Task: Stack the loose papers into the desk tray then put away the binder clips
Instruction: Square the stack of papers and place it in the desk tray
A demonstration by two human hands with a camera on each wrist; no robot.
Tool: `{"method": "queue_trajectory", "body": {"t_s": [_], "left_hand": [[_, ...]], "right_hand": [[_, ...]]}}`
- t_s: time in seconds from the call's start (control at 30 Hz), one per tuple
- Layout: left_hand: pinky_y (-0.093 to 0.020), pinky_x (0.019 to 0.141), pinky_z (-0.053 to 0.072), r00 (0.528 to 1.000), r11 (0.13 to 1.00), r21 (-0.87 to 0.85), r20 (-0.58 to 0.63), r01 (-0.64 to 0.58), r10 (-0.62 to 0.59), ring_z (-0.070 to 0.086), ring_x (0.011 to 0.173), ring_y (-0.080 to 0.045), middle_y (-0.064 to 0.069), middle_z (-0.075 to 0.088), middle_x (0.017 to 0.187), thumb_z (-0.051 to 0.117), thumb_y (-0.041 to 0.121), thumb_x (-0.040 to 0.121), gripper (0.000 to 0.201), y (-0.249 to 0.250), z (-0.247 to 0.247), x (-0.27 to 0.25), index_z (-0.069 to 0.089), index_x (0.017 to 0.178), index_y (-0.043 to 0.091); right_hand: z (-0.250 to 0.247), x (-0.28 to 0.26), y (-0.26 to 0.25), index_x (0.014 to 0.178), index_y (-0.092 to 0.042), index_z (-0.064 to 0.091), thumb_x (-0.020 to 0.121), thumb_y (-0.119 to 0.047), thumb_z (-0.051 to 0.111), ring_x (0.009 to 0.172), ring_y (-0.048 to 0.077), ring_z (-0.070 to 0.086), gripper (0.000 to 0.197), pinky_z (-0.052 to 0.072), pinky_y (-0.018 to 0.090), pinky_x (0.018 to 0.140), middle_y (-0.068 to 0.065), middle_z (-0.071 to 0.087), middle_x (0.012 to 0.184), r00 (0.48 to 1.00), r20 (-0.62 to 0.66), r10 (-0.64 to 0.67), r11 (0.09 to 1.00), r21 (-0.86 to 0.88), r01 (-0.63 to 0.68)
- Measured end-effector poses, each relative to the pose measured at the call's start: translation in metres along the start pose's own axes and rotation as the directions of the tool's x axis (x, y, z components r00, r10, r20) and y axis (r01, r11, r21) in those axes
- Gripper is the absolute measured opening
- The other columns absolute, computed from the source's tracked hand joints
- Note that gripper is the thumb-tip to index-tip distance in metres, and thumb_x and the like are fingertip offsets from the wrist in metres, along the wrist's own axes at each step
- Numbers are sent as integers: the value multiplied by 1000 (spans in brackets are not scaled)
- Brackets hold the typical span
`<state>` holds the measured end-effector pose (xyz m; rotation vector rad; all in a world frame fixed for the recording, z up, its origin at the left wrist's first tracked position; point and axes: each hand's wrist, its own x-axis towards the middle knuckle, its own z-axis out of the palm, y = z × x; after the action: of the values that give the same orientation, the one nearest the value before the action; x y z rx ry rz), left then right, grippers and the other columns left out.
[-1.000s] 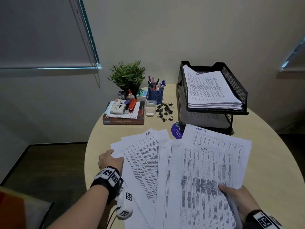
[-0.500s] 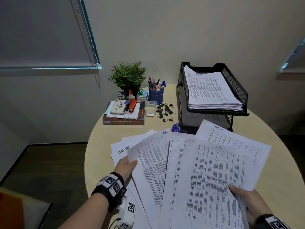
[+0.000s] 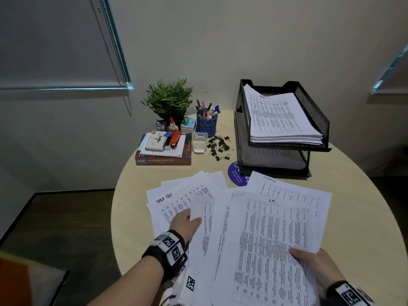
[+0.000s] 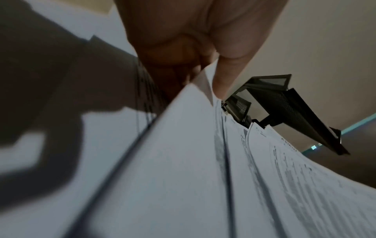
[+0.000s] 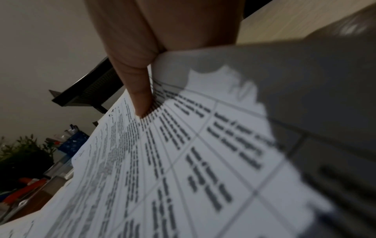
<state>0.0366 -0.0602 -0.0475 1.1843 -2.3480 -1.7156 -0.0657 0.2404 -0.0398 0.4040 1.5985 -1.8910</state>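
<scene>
Since the earlier frames the fan of loose papers [image 3: 260, 235] has come up off the bench [image 3: 357, 213] and swung back toward me, and my left hand [image 3: 184, 224] has shifted from the far left sheet edge to the middle of the spread.

From the left: that left hand pinches the edge of one sheet, thumb on top and fingers curled beneath, as the left wrist view shows. Under it, more sheets lie flat on the bench, not yet gathered. My right hand [image 3: 313, 268] grips the near right corner of the raised fan, thumb pressed on the print, fingers under.

To do this step well, I judge I should slide the left-hand sheets under the fan, pick up the flat ones too, then tap the edges square on the bench before lifting toward the desk tray [image 3: 313, 120], which stands at the far right with its upper tier already holding a pile. The binder clips [image 3: 219, 146] lie scattered just left of the tray, beside a small clear box [image 3: 199, 143]; they come later.

Readable writing: "TASK LIST" handwritten on a left sheet, "ADMIN" and "I.T." on right ones, and "Artline" on the white case [image 3: 155, 141] atop the book.
</scene>
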Motion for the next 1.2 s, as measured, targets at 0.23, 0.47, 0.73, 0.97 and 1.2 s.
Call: {"method": "queue_trajectory", "body": {"t_s": [0.23, 0.47, 0.73, 0.97, 1.2], "left_hand": [[-37, 105, 38, 971, 829, 547, -238, 116, 21, 44, 125, -28, -8, 49, 134, 58, 33, 84, 44, -10, -52, 39, 55, 124, 18], [-34, 93, 43, 942, 867, 449, -330, 218, -66, 51, 110, -28, -7, 56, 123, 59, 17, 82, 36, -10, -78, 44, 55, 118, 21], [-30, 86, 44, 899, 921, -385, -381, 57, -215, 56, 95, -23, -5, 56, 103, 71, 3, 76, 43, -13, -67, 30, 49, 112, 12], [-38, 94, 49, 979, 909, -395, -92, 134, -184, 64, 98, -27, -10, 66, 113, 78, 18, 74, 48, -26, -21, 1, 59, 116, 4], [-42, 97, 47, 978, 901, -383, 40, 203, -204, 60, 108, -30, -14, 61, 121, 90, 44, 48, 97, -28, 4, -2, 49, 123, -3]], "right_hand": [[3, 3, 3, 124, 8, 51, 70, 4, 73, 100, 36, 61, 59, 39, 50, 103, 21, 65, 110, 998, -52, -27, 999, -41, 25], [-2, 9, 3, 128, 9, 47, 81, 12, 61, 113, 39, 54, 50, 34, 49, 107, 22, 57, 125, 999, -42, -13, 994, -105, 9], [0, 3, -5, 136, 11, 37, 84, 15, 57, 106, 28, 45, 56, 34, 36, 92, 14, 47, 135, 999, -51, -14, 999, -47, 12], [5, -1, -8, 143, 5, 31, 85, 14, 56, 131, 36, 40, 64, 27, 41, 108, 18, 40, 145, 999, -30, -10, 1000, -12, 9], [5, 5, 2, 144, -2, 34, 80, 12, 62, 126, 35, 46, 71, 30, 44, 110, 15, 47, 141, 998, 11, -63, 996, 62, 62]]}}
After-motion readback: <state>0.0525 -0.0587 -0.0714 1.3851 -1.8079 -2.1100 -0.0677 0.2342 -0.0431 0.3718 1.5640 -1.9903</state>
